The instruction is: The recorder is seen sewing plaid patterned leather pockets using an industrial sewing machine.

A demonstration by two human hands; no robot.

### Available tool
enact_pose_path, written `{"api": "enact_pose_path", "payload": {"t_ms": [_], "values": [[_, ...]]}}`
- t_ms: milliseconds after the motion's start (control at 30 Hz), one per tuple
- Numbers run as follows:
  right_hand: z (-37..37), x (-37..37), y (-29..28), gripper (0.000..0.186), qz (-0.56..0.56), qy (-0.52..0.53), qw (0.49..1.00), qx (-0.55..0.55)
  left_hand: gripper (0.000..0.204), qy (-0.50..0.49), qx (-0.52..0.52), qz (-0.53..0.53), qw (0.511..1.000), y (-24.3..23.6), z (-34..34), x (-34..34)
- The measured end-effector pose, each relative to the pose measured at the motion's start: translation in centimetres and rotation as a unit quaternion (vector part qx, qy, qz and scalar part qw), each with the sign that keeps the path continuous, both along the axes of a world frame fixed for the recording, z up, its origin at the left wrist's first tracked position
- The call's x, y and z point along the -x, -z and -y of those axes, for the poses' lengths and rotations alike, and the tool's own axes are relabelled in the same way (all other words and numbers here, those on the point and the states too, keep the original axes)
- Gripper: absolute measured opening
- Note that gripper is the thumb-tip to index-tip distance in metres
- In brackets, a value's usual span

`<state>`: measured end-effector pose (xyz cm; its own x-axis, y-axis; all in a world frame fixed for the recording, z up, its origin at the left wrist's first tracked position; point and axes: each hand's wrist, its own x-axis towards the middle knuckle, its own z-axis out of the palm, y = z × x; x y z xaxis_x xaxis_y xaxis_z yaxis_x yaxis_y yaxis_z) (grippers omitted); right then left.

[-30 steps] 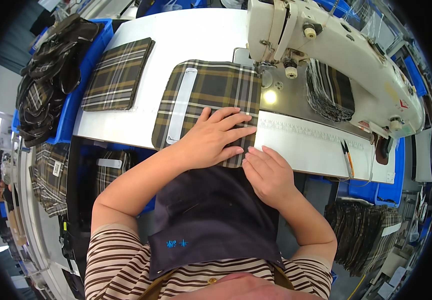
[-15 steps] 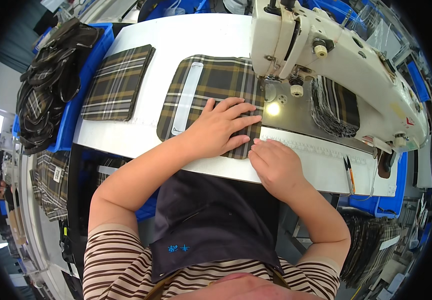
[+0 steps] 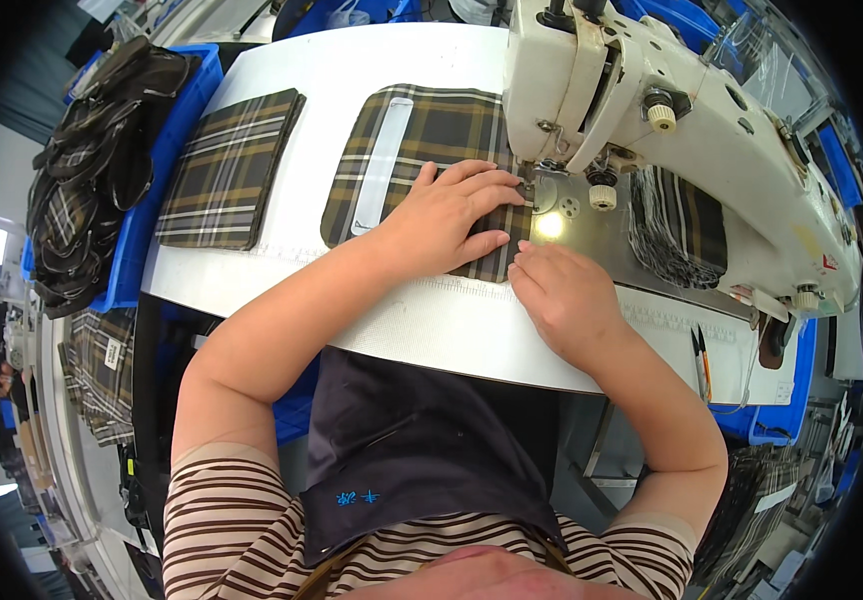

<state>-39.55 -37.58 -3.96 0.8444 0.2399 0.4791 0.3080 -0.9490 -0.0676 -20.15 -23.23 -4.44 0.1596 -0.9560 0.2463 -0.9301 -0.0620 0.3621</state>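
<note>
Broad white worktop (image 3: 352,70) carrying everything, with a cream-white industrial sewing machine (image 3: 692,120) arching over its right part. Heaped in a blue plastic bin (image 3: 177,120) off the left edge, dark brown and plaid straps and cut pieces. Spread flat at the middle, a brown, black and white plaid fabric panel (image 3: 442,130) bearing a long pale strip, its right edge pushed up to the needle area, likely so that edge feeds straight under the presser foot. Beside it to the left, well apart, a smaller stack of plaid fabric pieces (image 3: 227,170), probably kept within reach. Behind the machine arm, another pile of plaid pieces (image 3: 677,225). Left hand (image 3: 452,215) flat and open, fingers spread, pressing the panel down to keep it from shifting. Right hand (image 3: 562,300) loosely curled, fingertips on the panel's near right corner beside the lit metal plate (image 3: 592,225), gripping nothing, seemingly steering the edge.
</note>
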Motion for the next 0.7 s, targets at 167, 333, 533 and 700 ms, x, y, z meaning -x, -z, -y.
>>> {"api": "enact_pose_path", "payload": {"t_ms": [167, 333, 533, 700], "values": [[0.9, -0.5, 1.0, 0.018, 0.027, 0.027, 0.999, -0.005, 0.037, -0.006, 0.012, -0.003, 1.0, 0.3, 1.3, -1.6], [1.5, -1.0, 1.0, 0.022, 0.028, 0.057, 0.998, -0.014, 0.039, -0.012, 0.011, -0.01, 1.0, 0.3, 2.8, -3.1], [1.8, -1.5, 0.2, 0.03, -0.018, 0.123, 0.992, -0.021, 0.042, -0.025, -0.015, 0.022, 0.999, 0.6, 4.1, -4.8], [1.5, -1.5, -0.2, 0.04, -0.051, 0.164, 0.985, -0.015, 0.041, -0.03, -0.036, 0.042, 0.998, 1.0, 5.3, -6.4]]}}
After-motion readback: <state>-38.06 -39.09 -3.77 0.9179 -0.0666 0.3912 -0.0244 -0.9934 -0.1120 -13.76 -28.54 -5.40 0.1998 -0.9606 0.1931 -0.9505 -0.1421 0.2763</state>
